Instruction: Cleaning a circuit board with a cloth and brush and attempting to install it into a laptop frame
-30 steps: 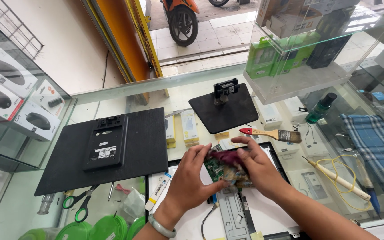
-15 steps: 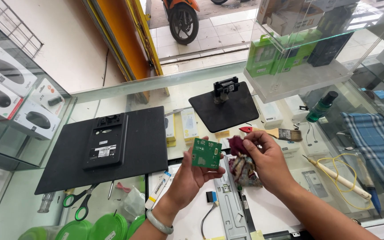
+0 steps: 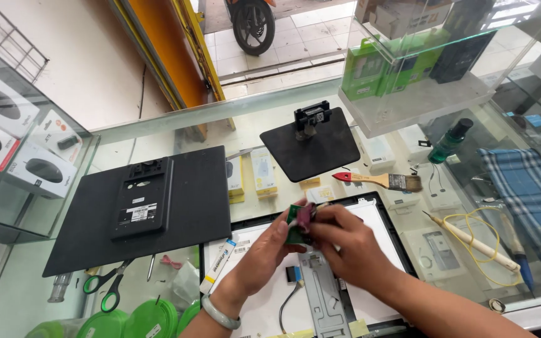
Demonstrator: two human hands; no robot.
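Note:
Both my hands meet over an opened flat monitor panel (image 3: 383, 213) lying face down on the glass counter. My left hand (image 3: 264, 250) grips a small green circuit board (image 3: 294, 230) by its edge. My right hand (image 3: 345, 244) pinches a dark reddish strip (image 3: 306, 216) against the top of that board. Under my hands a grey metal bracket (image 3: 320, 294) runs down the panel, with a small blue connector (image 3: 294, 273) and a black cable (image 3: 283, 307) beside it.
The monitor's black back cover (image 3: 189, 206) lies to the left, its stand (image 3: 311, 144) behind. A red-handled brush (image 3: 383, 181), soldering iron (image 3: 471, 241), green-handled scissors (image 3: 111, 285), green lids (image 3: 151, 316), blue checked cloth (image 3: 533, 194), green bottle (image 3: 449, 141) and a glass display case (image 3: 421, 94) surround the panel.
My hands lifted the green board off the panel, held it up flat, then came together again lower; the board is now edge-on and mostly covered by my fingers.

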